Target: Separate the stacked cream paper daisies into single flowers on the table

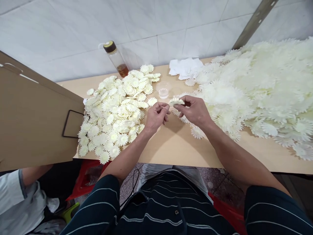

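Between the thumb and fingers of my right hand (195, 109) is a cream artificial flower (176, 101), its petals seen edge-on. My left hand (157, 115) is at the flower's left side, thumb and fingertips pinched together; whatever they hold is too small to make out. Just beyond my hands stands a small clear plastic cup (163, 92). To the left spreads a pile of cream flower heads (114, 114). On the right lies a much larger heap of paler petal pieces (256, 94), its near edge close to my right hand.
Behind the left pile, a dark-lidded bottle (116, 58) holds brown liquid. White paper pieces (186, 67) lie near the tiled wall. A brown board (36, 117) closes off the table's left end, with another person's sleeve (12, 186) below it. A red container (85, 178) sits beneath the table.
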Demonstrator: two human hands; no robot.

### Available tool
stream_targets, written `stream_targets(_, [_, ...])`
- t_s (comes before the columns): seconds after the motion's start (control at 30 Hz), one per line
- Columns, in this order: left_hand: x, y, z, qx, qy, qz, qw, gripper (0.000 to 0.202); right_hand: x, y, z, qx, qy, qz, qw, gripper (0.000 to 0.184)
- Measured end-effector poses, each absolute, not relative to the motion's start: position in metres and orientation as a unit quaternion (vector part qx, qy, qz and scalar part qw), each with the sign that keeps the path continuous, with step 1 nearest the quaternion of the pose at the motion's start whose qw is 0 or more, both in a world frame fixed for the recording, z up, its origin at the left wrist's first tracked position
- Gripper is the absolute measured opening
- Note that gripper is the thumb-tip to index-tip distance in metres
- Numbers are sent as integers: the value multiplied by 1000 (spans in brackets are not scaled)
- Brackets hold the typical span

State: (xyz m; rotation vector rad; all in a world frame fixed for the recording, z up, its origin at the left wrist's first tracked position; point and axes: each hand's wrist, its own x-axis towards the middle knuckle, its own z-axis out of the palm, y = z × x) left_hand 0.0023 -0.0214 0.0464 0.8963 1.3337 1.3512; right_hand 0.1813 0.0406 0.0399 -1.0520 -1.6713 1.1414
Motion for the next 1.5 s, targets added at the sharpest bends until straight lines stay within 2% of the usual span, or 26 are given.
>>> stream_targets(0.07, [2,-21,49,332,535,549,550,50,181,42,33,-415,-695,344,476,22])
stream_targets(0.13, [0,-19,50,305,515,531,600,58,181,44,26,-388,-733,249,499,6])
stream_targets(0.23, [-4,-14,45,296,493,519,633,57,180,44,20,-329,-790,160,492,28])
stream_targets(0.3, [-6,-11,39,298,489,523,632,52,178,43,18,-301,-804,146,492,36])
stream_targets(0.37, [-8,-9,33,299,487,536,622,50,176,42,19,-310,-790,185,495,37])
stream_targets(0.5, [-10,-8,23,324,491,580,564,46,175,42,25,-384,-701,356,484,32])
stream_targets(0.63, [-9,-9,15,374,509,603,487,41,176,39,39,-400,-676,476,395,54])
stream_targets(0.7, [-8,-9,13,387,511,613,462,43,176,35,47,-403,-672,508,358,60])
stream_targets(0.8, [-9,-9,10,394,508,630,435,48,173,32,55,-429,-661,518,332,57])
stream_targets(1.0, [-11,-11,8,392,494,645,432,59,166,33,63,-467,-670,498,292,25])
stream_targets(1.27, [-17,-18,19,392,459,605,519,61,165,31,52,-447,-679,492,311,52])
stream_targets(1.5, [-12,-19,15,390,477,580,533,56,167,23,40,-434,-659,513,338,54])
